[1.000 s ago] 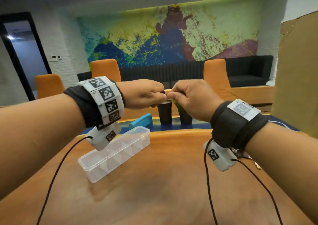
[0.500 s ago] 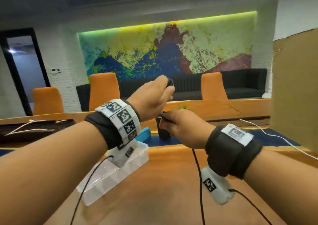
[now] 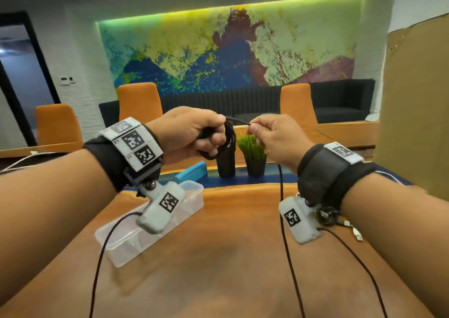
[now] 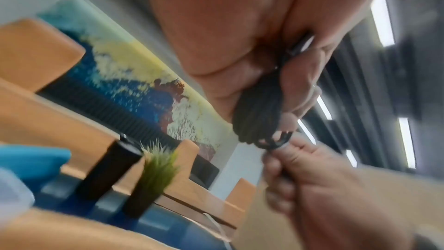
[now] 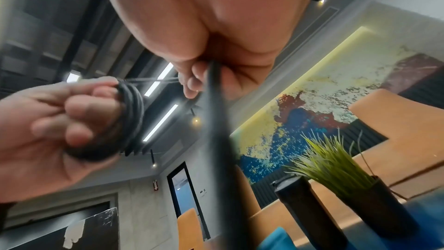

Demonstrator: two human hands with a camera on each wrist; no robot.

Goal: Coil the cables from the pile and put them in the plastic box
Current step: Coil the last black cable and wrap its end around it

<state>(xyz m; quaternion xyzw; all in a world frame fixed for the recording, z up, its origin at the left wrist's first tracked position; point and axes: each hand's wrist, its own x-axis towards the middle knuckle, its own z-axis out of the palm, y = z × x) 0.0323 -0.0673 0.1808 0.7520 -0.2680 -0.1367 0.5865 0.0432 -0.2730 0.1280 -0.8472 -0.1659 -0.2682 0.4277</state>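
My left hand (image 3: 206, 135) is raised above the table and grips a black cable coil (image 3: 229, 135) whose loops are wound round its fingers; the same coil (image 4: 259, 117) (image 5: 131, 113) shows in both wrist views. My right hand (image 3: 257, 130) pinches the loose end of that cable (image 3: 239, 120), drawn taut from the coil. A clear plastic box (image 3: 192, 196) with dividers lies open on the wooden table (image 3: 230, 257) under my left wrist. The cable pile (image 3: 328, 216) peeks out beneath my right wrist.
A black cup (image 3: 226, 164) and a small potted grass plant (image 3: 252, 154) stand at the table's far edge, with a blue case (image 3: 192, 173) to their left. A tall cardboard sheet (image 3: 418, 113) stands at the right. Orange chairs (image 3: 139, 101) lie beyond.
Both hands have risen level with each other. The right hand has moved from under the left to its right side, drawing the cable end taut over the coil.
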